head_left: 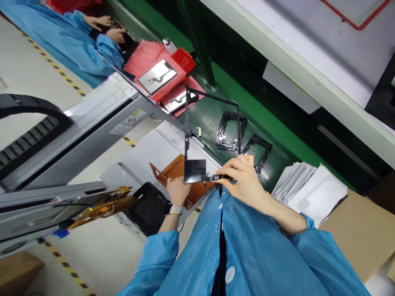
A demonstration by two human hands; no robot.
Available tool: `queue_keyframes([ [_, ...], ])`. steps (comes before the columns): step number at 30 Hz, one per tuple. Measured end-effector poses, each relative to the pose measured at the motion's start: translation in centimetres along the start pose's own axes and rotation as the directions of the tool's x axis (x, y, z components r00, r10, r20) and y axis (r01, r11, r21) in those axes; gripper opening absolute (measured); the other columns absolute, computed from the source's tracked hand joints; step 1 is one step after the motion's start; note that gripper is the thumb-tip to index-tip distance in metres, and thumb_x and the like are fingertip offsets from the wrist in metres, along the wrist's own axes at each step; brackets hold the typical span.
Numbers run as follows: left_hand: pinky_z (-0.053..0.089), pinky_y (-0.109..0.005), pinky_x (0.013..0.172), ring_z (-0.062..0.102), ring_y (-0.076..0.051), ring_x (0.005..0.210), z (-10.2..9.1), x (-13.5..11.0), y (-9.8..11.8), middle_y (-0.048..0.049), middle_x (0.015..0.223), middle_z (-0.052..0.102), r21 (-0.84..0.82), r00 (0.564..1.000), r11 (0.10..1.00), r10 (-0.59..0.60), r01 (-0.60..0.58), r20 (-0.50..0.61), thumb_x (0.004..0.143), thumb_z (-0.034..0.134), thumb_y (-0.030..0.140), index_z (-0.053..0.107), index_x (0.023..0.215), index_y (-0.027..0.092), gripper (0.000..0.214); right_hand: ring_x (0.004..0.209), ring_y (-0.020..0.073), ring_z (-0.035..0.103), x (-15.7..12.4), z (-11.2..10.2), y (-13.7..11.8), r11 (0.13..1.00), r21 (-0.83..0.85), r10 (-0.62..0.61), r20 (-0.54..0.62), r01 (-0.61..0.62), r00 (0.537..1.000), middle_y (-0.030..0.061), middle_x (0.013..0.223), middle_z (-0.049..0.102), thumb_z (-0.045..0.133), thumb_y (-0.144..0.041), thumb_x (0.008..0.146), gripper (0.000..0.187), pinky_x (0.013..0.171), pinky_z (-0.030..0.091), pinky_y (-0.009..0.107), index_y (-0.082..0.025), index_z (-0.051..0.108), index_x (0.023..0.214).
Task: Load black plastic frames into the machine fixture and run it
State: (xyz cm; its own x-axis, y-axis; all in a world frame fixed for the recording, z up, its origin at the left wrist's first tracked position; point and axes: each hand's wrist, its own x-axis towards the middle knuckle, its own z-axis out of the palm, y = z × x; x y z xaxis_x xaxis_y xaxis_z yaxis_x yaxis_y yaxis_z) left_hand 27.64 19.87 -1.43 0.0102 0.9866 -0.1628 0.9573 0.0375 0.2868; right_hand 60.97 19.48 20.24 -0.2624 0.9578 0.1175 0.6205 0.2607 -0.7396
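Observation:
A thin black rectangular frame is held up in front of me, tilted, with a dark flat panel at its lower left corner. My right hand is closed on the frame's lower right part, fingers and thumb pinching its edge. At the lower left corner is my left hand, with a watch on the wrist. It overlaps an orange fixture; its fingers are mostly hidden, so whether it grips the frame or the fixture I cannot tell. Beyond the held frame, stacked black frames and more black frames lie on the green bench.
Red foam sheets with silver panels and a red bin are at the upper left, beside a co-worker's hands. White sheets lie on cardboard at right. A grey machine stands left, near a black tray.

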Motion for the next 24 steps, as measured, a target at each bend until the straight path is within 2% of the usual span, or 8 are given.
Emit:
queue_keyframes([
  [5, 0.037, -0.042, 0.088, 0.060, -0.023, 0.066, -0.2, -1.1, 1.2, -0.0111, 0.064, 0.071, 0.087, 0.996, 0.996, 0.016, -0.008, -0.086, 0.109, 0.039, 0.044, 0.049, 0.056, 0.025, 0.058, 0.111, 0.0273, 0.063, 1.8, 1.2, 14.4, 0.919, -0.139, 0.362, -0.073, -0.369, 0.929, 0.0095, 0.109, 0.081, 0.083, -0.032, 0.103, 0.013, 0.104, 0.032, 0.044, -0.023, 0.088, 0.110],
  [8, 0.036, -0.041, 0.085, 0.059, -0.022, 0.065, -0.4, -1.9, 1.5, -0.0108, 0.063, 0.071, 0.083, 0.995, 0.996, 0.038, -0.031, -0.090, 0.109, 0.039, 0.044, 0.046, 0.055, 0.025, 0.058, 0.112, 0.0291, 0.064, 0.8, -0.6, 24.8, 0.690, -0.263, 0.658, -0.160, -0.675, 0.736, 0.0116, 0.107, 0.083, 0.081, -0.030, 0.102, 0.015, 0.102, 0.030, 0.043, -0.021, 0.088, 0.110],
  [11, 0.036, -0.041, 0.085, 0.059, -0.023, 0.065, -0.4, -2.5, 1.3, -0.0105, 0.062, 0.071, 0.089, 0.995, 0.995, 0.046, -0.038, -0.092, 0.109, 0.038, 0.043, 0.046, 0.055, 0.025, 0.058, 0.114, 0.0288, 0.062, -1.8, -3.4, 32.4, 0.423, -0.355, 0.821, -0.239, -0.834, 0.518, 0.0130, 0.111, 0.082, 0.079, -0.028, 0.100, 0.016, 0.101, 0.028, 0.044, -0.019, 0.087, 0.111],
  [14, 0.036, -0.041, 0.085, 0.060, -0.023, 0.065, -0.3, -3.0, 0.9, -0.0106, 0.062, 0.071, 0.097, 0.994, 0.994, 0.050, -0.041, -0.098, 0.111, 0.036, 0.045, 0.045, 0.055, 0.025, 0.059, 0.123, 0.0307, 0.056, -4.2, -5.2, 36.0, 0.276, -0.383, 0.828, -0.371, -0.882, 0.420, 0.0191, 0.131, 0.075, 0.073, -0.022, 0.100, 0.029, 0.102, 0.028, 0.045, -0.015, 0.082, 0.127],
  [16, 0.036, -0.042, 0.085, 0.060, -0.023, 0.065, -0.3, -3.2, 0.8, -0.0103, 0.061, 0.070, 0.090, 0.994, 0.995, 0.049, -0.040, -0.101, 0.111, 0.036, 0.046, 0.044, 0.055, 0.025, 0.060, 0.128, 0.0322, 0.052, -5.3, -4.8, 36.3, 0.290, -0.381, 0.777, -0.441, -0.878, 0.449, 0.0228, 0.142, 0.068, 0.069, -0.022, 0.102, 0.039, 0.105, 0.029, 0.047, -0.013, 0.075, 0.139],
  [18, 0.036, -0.041, 0.086, 0.060, -0.023, 0.066, -0.4, -3.4, 1.0, -0.0096, 0.061, 0.070, 0.066, 0.994, 0.997, 0.043, -0.037, -0.099, 0.111, 0.037, 0.046, 0.044, 0.055, 0.025, 0.060, 0.128, 0.0324, 0.051, -5.9, -2.6, 35.1, 0.396, -0.394, 0.727, -0.417, -0.829, 0.546, 0.0229, 0.142, 0.067, 0.063, -0.024, 0.105, 0.038, 0.108, 0.031, 0.047, -0.013, 0.073, 0.141],
  [22, 0.036, -0.041, 0.086, 0.060, -0.023, 0.066, -0.3, -3.9, 2.1, -0.0087, 0.061, 0.069, -0.006, 0.997, 1.000, 0.029, -0.030, -0.074, 0.110, 0.040, 0.045, 0.045, 0.055, 0.024, 0.059, 0.122, 0.0302, 0.056, -7.0, 6.0, 29.8, 0.726, -0.387, 0.604, -0.037, -0.569, 0.796, 0.0178, 0.127, 0.073, 0.056, -0.030, 0.112, 0.030, 0.111, 0.036, 0.042, -0.014, 0.078, 0.126],
  [24, 0.037, -0.041, 0.087, 0.060, -0.023, 0.066, -0.1, -4.2, 2.7, -0.0086, 0.061, 0.068, -0.029, 0.998, 0.999, 0.031, -0.033, -0.060, 0.110, 0.040, 0.045, 0.046, 0.055, 0.024, 0.059, 0.124, 0.0297, 0.057, -7.8, 10.4, 27.2, 0.798, -0.386, 0.539, 0.116, -0.463, 0.834, 0.0177, 0.134, 0.072, 0.061, -0.030, 0.111, 0.032, 0.112, 0.039, 0.040, -0.014, 0.075, 0.135],
])
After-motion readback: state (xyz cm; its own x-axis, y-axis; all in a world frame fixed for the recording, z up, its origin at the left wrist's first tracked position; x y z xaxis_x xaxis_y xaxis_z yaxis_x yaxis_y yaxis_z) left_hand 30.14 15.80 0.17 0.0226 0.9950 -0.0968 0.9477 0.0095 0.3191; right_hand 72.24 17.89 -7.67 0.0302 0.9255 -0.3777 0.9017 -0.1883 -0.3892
